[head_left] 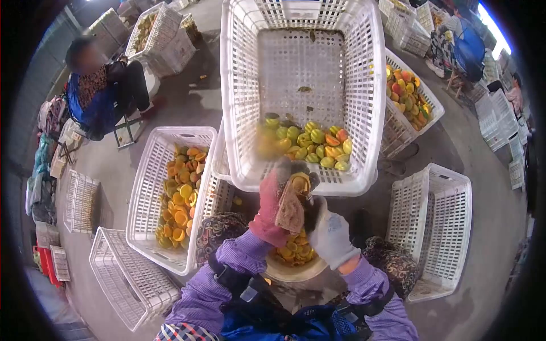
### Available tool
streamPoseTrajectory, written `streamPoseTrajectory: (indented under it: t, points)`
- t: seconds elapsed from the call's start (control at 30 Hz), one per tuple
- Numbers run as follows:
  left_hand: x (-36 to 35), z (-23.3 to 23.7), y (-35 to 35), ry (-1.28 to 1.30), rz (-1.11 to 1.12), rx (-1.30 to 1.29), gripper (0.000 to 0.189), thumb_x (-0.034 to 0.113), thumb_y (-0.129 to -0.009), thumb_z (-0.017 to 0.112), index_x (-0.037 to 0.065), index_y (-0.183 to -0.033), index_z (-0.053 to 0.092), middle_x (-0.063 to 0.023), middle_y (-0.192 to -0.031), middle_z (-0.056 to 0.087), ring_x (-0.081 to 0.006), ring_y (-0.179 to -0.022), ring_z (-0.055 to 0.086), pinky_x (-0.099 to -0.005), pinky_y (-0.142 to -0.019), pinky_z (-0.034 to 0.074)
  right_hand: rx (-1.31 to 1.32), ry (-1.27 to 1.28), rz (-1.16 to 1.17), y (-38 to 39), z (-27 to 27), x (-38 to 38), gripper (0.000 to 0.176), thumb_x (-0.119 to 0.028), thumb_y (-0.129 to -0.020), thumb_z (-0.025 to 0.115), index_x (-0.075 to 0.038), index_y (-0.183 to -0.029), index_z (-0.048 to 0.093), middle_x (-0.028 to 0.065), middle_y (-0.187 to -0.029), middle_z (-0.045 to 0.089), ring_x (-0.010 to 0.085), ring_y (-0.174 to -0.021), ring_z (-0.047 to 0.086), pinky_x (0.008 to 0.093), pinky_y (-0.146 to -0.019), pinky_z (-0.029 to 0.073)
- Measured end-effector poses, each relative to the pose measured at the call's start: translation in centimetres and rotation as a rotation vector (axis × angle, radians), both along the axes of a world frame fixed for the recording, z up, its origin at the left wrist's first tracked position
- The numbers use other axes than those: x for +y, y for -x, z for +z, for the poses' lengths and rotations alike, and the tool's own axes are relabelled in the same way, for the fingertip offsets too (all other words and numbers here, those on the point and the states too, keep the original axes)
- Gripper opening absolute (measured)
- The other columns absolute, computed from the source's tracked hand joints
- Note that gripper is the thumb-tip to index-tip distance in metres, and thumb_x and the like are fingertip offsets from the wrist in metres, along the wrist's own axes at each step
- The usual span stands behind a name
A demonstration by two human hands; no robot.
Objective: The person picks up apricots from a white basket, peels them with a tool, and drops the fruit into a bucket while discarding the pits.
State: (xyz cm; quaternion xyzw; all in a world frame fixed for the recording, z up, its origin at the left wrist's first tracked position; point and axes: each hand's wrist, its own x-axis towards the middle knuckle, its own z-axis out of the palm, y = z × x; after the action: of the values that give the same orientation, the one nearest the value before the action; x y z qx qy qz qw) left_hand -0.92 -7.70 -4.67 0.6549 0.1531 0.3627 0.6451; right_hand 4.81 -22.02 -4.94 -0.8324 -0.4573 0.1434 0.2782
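My left hand (275,202), in a pink glove with a brown cloth patch, is closed around a cut orange-yellow fruit (300,183). Close against it on the right is my right hand (331,232), in a white glove with dark, dirty fingertips. Its fingers are curled, and what they grip is hidden. Below both hands a pale round basin (296,275) holds orange fruit pieces. Just ahead stands a large white crate (239,74), with green-yellow and orange fruits (313,143) gathered at its near end.
On the left a white crate (149,170) holds orange fruit halves (181,202). Empty crates stand at lower left (122,287) and right (449,227). Behind to the right, another crate (430,108) holds fruit. A seated person (94,94) is at upper left; others sit farther right.
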Motion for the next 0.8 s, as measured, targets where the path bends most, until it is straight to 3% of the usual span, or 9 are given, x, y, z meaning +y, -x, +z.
streamPoseTrajectory:
  t: [0.07,0.17,0.27,0.3,0.5,0.6,0.67,0.77,0.8]
  points:
    - [-0.2,1.1,-0.2,-0.313,0.09,-0.002,0.027,0.015,-0.096,0.057,-0.003,-0.115,0.055,-0.0124,-0.107,0.062,-0.016,-0.09,0.063,-0.028,-0.074,0.054,-0.026,-0.168,0.03,0.0,-1.7,0.4,0.045,-0.011,-0.079,0.059,-0.002,-0.122,0.05,0.0187,-0.093,0.061,0.0384,-0.08,0.063,0.0453,-0.068,0.05]
    - [0.1,0.7,0.0,0.073,0.07,0.077,0.023,0.016,-0.097,0.055,-0.003,-0.109,0.059,-0.0105,-0.098,0.063,-0.0135,-0.083,0.062,-0.0259,-0.067,0.053,-0.055,-0.294,0.094,-0.1,-4.2,0.8,0.036,-0.01,-0.083,0.056,-0.007,-0.119,0.051,0.017,-0.095,0.058,0.0393,-0.077,0.062,0.0467,-0.064,0.049]
    - [0.2,2.6,-0.2,0.545,0.06,0.084,0.022,0.017,-0.097,0.055,-0.003,-0.101,0.062,-0.0081,-0.089,0.063,-0.0115,-0.074,0.061,-0.0242,-0.061,0.051,0.03,-0.09,0.095,-0.3,-2.4,0.8,0.041,-0.011,-0.082,0.057,-0.002,-0.121,0.049,0.0201,-0.098,0.062,0.036,-0.087,0.064,0.0435,-0.073,0.05]
    - [0.6,2.2,-0.2,0.538,0.048,0.085,0.022,0.017,-0.097,0.055,-0.003,-0.099,0.062,-0.0077,-0.088,0.064,-0.0113,-0.073,0.061,-0.0239,-0.061,0.051,0.073,0.02,0.085,-0.5,-1.3,1.0,0.045,-0.012,-0.081,0.058,0.001,-0.123,0.048,0.0218,-0.099,0.065,0.0343,-0.092,0.065,0.0419,-0.078,0.051]
    - [2.7,0.3,0.2,0.577,-0.138,0.194,0.035,0.029,-0.097,0.054,-0.005,-0.101,0.063,-0.0101,-0.087,0.066,-0.0197,-0.074,0.066,-0.0308,-0.068,0.056,0.099,0.014,0.086,-1.2,-0.8,0.8,0.042,-0.018,-0.084,0.058,-0.006,-0.123,0.048,0.0191,-0.098,0.066,0.0361,-0.094,0.064,0.0447,-0.082,0.05]
    - [3.3,0.9,0.4,0.609,-0.221,0.308,0.031,0.026,-0.095,0.057,-0.004,-0.099,0.064,-0.0091,-0.086,0.066,-0.0172,-0.075,0.064,-0.0297,-0.067,0.054,0.04,-0.054,0.167,-1.3,-3.3,0.7,0.04,-0.011,-0.083,0.058,-0.006,-0.122,0.05,0.0223,-0.109,0.059,0.041,-0.085,0.062,0.0499,-0.069,0.05]
    - [3.5,0.9,0.5,0.53,-0.228,0.417,0.022,0.017,-0.094,0.058,-0.003,-0.095,0.065,-0.0067,-0.086,0.064,-0.0135,-0.074,0.061,-0.0273,-0.066,0.051,0.04,-0.106,0.219,-1.3,-4.6,0.6,0.044,-0.009,-0.083,0.056,-0.005,-0.126,0.049,0.0237,-0.113,0.058,0.0416,-0.089,0.061,0.0491,-0.074,0.05]
    - [4.0,1.8,1.1,0.619,-0.354,0.462,0.036,0.028,-0.095,0.057,-0.006,-0.102,0.063,-0.0116,-0.094,0.067,-0.0166,-0.083,0.065,-0.029,-0.07,0.055,0.134,0.022,0.266,-1.6,-2.1,0.5,0.056,-0.015,-0.084,0.055,-0.006,-0.138,0.041,0.0248,-0.109,0.061,0.0398,-0.094,0.062,0.0467,-0.083,0.049]
    - [4.4,1.3,1.2,0.336,-0.411,0.431,0.036,0.029,-0.095,0.057,-0.006,-0.103,0.063,-0.0118,-0.094,0.067,-0.0168,-0.084,0.065,-0.0291,-0.07,0.056,0.177,0.099,0.277,-2.1,-1.1,0.8,0.061,-0.019,-0.085,0.055,-0.007,-0.142,0.037,0.025,-0.107,0.063,0.0388,-0.096,0.063,0.0457,-0.086,0.049]
